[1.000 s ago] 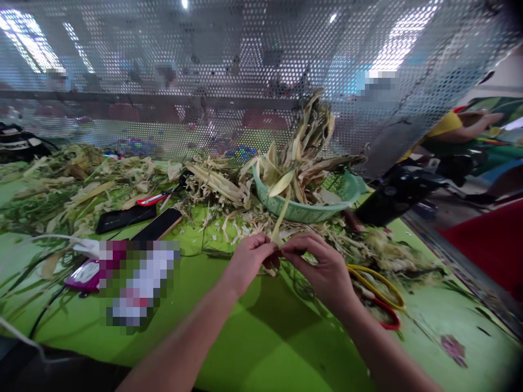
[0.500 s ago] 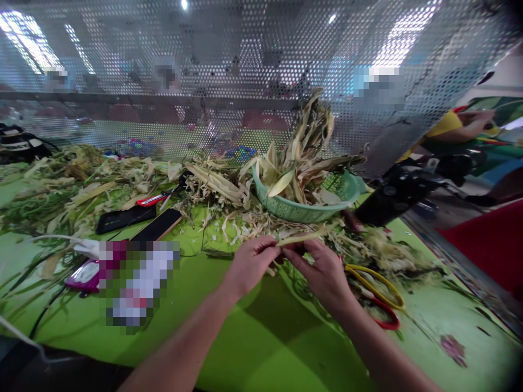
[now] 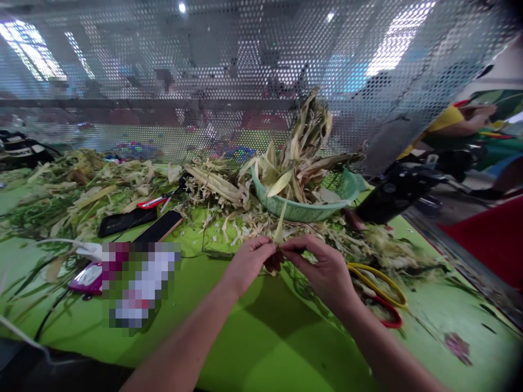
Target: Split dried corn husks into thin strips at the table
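Observation:
A pale strip of corn husk (image 3: 280, 224) stands upright between my hands, its narrow tip toward the basket. My left hand (image 3: 254, 261) is closed on the strip's lower part, thumb against fingers. Close beside it, my right hand (image 3: 321, 265) pinches at the strip's base with thumb and forefinger; the exact grip is partly hidden. Just beyond stands a green plastic basket (image 3: 310, 211) with dried corn husks (image 3: 296, 163) heaped in it. Scissors (image 3: 382, 286) with yellow and red handles lie to the right of my right hand.
Husk scraps (image 3: 220, 185) and dried grasses (image 3: 36, 201) spread across the green table (image 3: 245, 348). At left lie a red utility knife (image 3: 153, 202), a black phone (image 3: 127, 220) and a magenta device (image 3: 86, 279) with cables. A perforated screen (image 3: 229, 71) stands behind; a co-worker's arm (image 3: 461, 122) shows at right.
The husk strip has swung from lying sideways toward the right to pointing up and away. My right hand has shifted slightly right and its fingers now pinch at the strip's base.

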Tool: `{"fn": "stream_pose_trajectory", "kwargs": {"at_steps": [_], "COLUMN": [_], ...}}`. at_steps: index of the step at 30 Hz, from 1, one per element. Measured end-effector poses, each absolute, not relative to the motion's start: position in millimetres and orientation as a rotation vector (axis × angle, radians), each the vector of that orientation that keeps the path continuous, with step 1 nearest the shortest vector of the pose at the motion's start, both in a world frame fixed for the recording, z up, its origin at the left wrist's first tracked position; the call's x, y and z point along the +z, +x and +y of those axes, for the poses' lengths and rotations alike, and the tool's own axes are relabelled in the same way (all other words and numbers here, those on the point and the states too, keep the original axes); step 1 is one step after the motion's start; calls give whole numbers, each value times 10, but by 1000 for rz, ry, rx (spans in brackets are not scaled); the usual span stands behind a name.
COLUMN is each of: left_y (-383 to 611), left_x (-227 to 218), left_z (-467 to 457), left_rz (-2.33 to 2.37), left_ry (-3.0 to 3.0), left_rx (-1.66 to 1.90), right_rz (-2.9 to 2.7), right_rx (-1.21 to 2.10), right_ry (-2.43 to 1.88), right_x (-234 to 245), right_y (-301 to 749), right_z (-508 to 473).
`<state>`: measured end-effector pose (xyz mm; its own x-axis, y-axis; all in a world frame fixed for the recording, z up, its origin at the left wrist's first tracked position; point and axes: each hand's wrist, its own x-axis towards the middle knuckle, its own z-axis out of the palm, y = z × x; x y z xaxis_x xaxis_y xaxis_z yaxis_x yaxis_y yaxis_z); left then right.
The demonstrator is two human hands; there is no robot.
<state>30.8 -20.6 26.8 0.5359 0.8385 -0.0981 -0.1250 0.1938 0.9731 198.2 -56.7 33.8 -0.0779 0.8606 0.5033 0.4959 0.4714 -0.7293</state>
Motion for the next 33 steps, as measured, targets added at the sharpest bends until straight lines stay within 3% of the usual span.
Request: {"fn": "stream_pose_trajectory", "kwargs": {"at_steps": [23,33], "left_y": [347,334], "left_x": [302,272], "left_z": [-257,-210], "left_rz": [822,806], "left_ry": [1246,1154], "left_rx": [821,831], "right_rz": [-1580,-1732], "right_rx": [579,330], "right_ry": [-1265,-1223], "right_x": [321,304], "right_y": [1920,1957], "right_z": [-580,-545]}}
